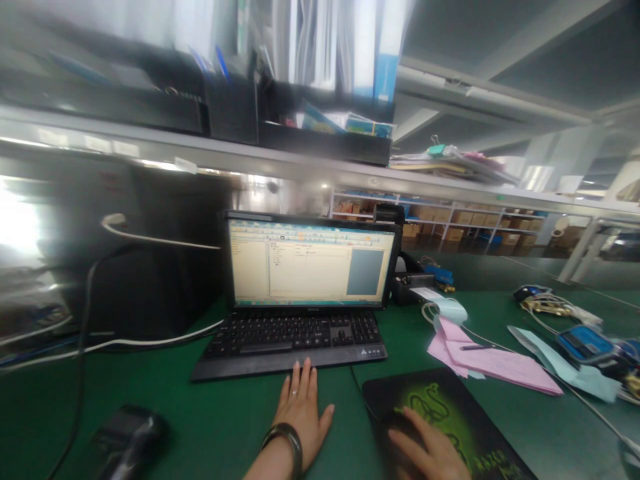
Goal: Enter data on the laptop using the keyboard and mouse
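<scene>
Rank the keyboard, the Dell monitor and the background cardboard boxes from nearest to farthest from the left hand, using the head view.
1. Black keyboard: immediately ahead of the left hand.
2. Dell monitor: also ahead, just behind the keyboard.
3. Cardboard boxes: farthest, ahead and to the right in the background.

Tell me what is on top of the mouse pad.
The right hand lies over what looks like a dark mouse, blurred, on the mouse pad. The hand hides much of it and part of the pad's green print.
</scene>
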The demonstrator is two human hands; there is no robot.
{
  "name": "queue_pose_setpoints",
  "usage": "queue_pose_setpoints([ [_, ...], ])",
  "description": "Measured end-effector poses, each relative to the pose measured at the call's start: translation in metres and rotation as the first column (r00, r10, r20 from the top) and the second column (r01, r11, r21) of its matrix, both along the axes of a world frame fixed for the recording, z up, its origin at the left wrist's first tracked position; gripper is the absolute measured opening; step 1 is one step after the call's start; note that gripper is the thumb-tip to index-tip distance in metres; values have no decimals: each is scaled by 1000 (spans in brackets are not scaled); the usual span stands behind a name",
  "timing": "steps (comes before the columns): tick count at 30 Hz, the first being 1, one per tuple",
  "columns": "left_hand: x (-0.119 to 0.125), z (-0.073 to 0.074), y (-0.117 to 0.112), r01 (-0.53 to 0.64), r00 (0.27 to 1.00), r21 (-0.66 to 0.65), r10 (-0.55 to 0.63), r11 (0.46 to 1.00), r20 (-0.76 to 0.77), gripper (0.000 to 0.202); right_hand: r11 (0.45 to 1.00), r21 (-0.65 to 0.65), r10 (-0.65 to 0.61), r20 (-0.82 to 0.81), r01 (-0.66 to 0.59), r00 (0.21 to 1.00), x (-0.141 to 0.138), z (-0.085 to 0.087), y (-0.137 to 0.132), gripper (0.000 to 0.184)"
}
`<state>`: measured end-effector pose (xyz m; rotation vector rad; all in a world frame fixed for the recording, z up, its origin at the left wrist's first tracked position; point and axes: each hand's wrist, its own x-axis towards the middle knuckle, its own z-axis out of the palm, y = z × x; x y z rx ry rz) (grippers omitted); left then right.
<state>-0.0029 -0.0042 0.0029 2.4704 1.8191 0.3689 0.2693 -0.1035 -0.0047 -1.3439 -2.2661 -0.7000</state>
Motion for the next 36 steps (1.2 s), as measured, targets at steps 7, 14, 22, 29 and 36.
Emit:
queue_pose_setpoints([
  [7, 1, 2, 1, -2, 1000, -7, 2, 1000, 8, 70, 1000, 11, -11, 9, 11, 1000, 1, -3, -1, 44],
  [14, 1, -1, 0, -7, 1000, -13, 7, 1000, 5, 71, 995, 92, 32, 47, -36, 998, 0, 4, 3, 39],
  [22, 0, -1, 0, -10, 1000, -10, 10, 1000, -1, 71, 995, 89, 41, 66, -47, 997, -6, 10, 1, 38],
  [29, 0, 2, 0, -9, 1000, -22, 9, 1000, 0, 71, 994, 92, 54, 48, -58, 997, -8, 11, 3, 38],
  [36, 1, 8, -1, -16, 1000, -40, 15, 999, -13, 71, 996, 66, 50, 87, -55, 995, -7, 12, 3, 35],
])
